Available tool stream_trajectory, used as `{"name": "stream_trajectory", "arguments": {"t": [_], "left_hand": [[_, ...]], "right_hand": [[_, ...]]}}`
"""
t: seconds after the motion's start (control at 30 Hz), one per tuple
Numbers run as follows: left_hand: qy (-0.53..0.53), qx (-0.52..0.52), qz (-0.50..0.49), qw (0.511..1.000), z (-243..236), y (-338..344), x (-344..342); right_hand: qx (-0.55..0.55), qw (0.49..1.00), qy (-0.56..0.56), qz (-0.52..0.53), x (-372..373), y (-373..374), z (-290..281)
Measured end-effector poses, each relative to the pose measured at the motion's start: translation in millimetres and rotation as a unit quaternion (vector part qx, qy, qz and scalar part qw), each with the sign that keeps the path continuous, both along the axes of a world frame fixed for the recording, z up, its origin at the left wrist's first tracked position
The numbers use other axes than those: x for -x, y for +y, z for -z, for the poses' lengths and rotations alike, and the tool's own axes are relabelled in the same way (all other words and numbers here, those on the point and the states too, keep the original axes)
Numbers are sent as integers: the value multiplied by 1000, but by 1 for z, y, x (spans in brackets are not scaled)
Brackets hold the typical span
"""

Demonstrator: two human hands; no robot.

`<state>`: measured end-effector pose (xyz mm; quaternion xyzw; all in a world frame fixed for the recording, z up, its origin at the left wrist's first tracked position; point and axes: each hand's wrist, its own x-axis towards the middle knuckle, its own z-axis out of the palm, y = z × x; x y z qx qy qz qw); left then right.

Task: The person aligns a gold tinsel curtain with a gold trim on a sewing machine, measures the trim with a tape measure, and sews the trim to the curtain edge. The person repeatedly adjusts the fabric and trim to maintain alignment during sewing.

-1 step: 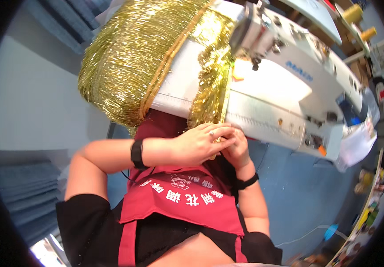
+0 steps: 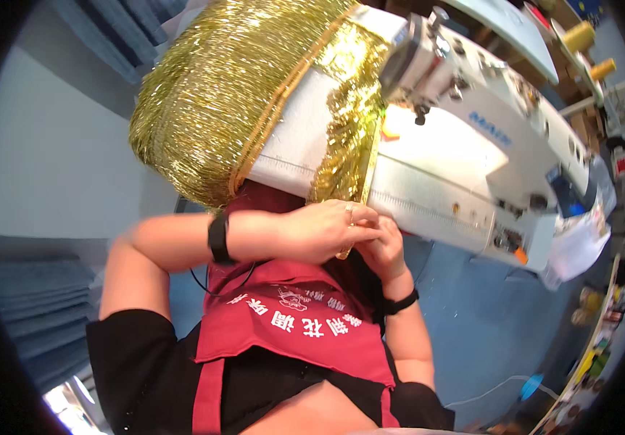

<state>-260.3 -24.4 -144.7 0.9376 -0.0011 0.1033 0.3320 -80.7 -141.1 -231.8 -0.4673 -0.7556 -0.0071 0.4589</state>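
Observation:
My left hand (image 2: 327,230), with a ring and a dark wristband, is closed at the front edge of the sewing machine bed. Just to its right and touching it, my right hand (image 2: 383,250) is closed as well. Between them runs the end of a gold tinsel fringe trim (image 2: 347,156), its narrow yellow band on the right side pinched in the fingers. From there the trim stretches away across the bed to the needle area of the white sewing machine (image 2: 483,119). My fingers partly cover the near end of the trim.
A big bundle of gold fringe (image 2: 211,109) lies left of the trim, overhanging the bed's front. Yellow thread spools (image 2: 581,36) stand at the far right. A white bag (image 2: 577,250) hangs at the machine's right end. My red apron (image 2: 291,312) is just below the hands.
Both hands keep their hold on the trim, with only a slight shift of the fingers. The machine and trim appear slightly lower and farther right in the picture.

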Motion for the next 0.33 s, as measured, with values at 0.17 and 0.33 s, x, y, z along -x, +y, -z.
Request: {"name": "stream_trajectory", "arguments": {"t": [0.17,0.33], "left_hand": [[331,404,66,850,-25,182,-50],[443,462,-27,768,-20,353,-126]], "right_hand": [[61,998,-6,-8,-7,-6,-19],[69,997,32,29,6,-6,-18]]}}
